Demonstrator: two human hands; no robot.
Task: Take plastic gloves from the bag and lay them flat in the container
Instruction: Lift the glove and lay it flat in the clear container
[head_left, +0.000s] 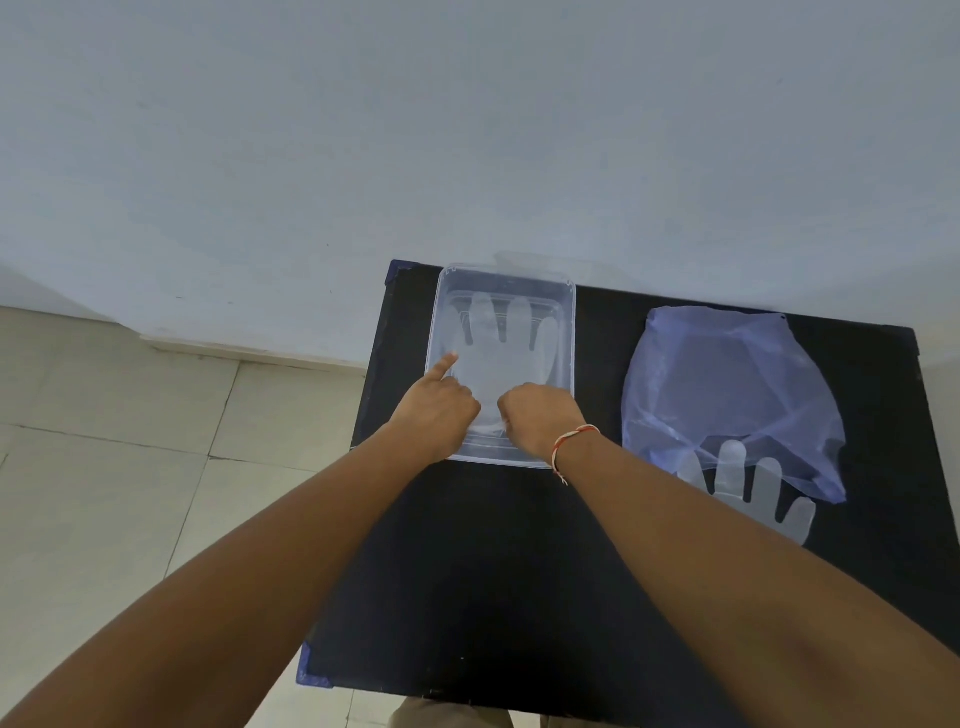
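A clear plastic container (569, 332) stands at the far left part of the black table. A translucent plastic glove (498, 343) lies flat inside it, fingers pointing away from me. My left hand (434, 410) rests over the container's near left side with the index finger stretched onto the glove's thumb edge. My right hand (540, 415) is curled over the glove's cuff at the container's near end; whether it pinches the glove is hidden. A blue plastic bag (727, 384) lies to the right, with another glove (748, 488) sticking out of its near opening.
The black table (493, 571) stands against a pale wall (467, 130). Tiled floor (130, 441) shows to the left. A red and white thread is tied on my right wrist (571, 441).
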